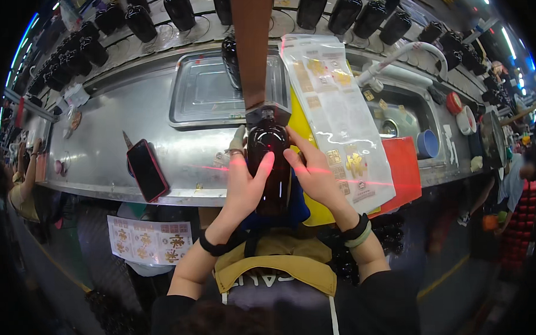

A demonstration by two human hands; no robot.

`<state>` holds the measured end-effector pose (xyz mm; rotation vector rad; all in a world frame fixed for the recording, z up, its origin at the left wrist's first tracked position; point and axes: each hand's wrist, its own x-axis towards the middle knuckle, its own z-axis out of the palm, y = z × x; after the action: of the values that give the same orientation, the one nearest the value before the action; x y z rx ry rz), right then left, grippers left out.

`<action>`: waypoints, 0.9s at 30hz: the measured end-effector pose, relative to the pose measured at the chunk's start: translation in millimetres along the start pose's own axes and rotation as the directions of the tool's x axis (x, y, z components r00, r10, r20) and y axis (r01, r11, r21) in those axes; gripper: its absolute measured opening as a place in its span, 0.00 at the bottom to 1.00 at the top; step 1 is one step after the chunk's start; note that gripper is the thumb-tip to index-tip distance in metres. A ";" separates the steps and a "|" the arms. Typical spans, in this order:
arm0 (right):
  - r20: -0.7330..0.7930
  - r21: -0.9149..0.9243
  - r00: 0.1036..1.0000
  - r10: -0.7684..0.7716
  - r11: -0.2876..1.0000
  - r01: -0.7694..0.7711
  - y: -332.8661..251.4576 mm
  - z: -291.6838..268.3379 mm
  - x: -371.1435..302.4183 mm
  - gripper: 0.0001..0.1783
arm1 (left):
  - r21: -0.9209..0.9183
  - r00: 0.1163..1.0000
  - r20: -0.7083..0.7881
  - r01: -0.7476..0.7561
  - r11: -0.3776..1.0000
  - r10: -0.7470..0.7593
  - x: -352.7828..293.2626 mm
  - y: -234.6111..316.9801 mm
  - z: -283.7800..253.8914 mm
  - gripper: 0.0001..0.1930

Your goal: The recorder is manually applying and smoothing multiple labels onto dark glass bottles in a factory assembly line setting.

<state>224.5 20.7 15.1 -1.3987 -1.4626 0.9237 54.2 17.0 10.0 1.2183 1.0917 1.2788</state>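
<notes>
A glossy dark bottle (271, 188) lies with its neck pointing away from me, over a blue support (299, 205) at the counter's front edge. My left hand (245, 177) grips its left side, thumb laid on the upper face; a pale covering shows on one finger. From the right, my right hand (314, 176) holds the opposite side, fingertips against the shoulder. A red laser line crosses both hands and the bottle. Just beyond the neck stands a brown upright post (253, 50) with a metal bracket. Gold-printed label sheets (346, 129) lie beside my right hand.
A metal tray (203, 90) holding another dark bottle (230, 62) sits behind. At left are a phone (147, 170) and a pointed tool (127, 139). A sink (405, 118) with a white faucet (405, 49) and blue cup (427, 144) is right. Bottles (327, 12) line a conveyor.
</notes>
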 end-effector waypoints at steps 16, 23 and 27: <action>0.160 -0.908 0.971 -0.179 0.359 0.216 142.0 -150.3 134.5 0.22 | 0.384 0.983 0.181 -0.060 0.921 -0.012 -23.2 -0.6 -3.0 0.33; 0.143 -0.869 0.988 -0.053 0.472 0.151 123.8 -204.7 73.3 0.14 | 0.468 0.981 0.188 -0.044 0.883 -0.051 -23.9 0.9 -4.7 0.40; -0.157 -0.633 0.987 0.037 0.763 -0.129 146.8 -231.2 73.0 0.13 | 0.425 0.980 0.189 -0.021 0.905 -0.066 -21.5 2.8 -0.8 0.50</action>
<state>493.5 92.1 -38.6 -1.9932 -1.7035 0.3529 52.6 -4.6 11.1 1.6162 1.2711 0.8965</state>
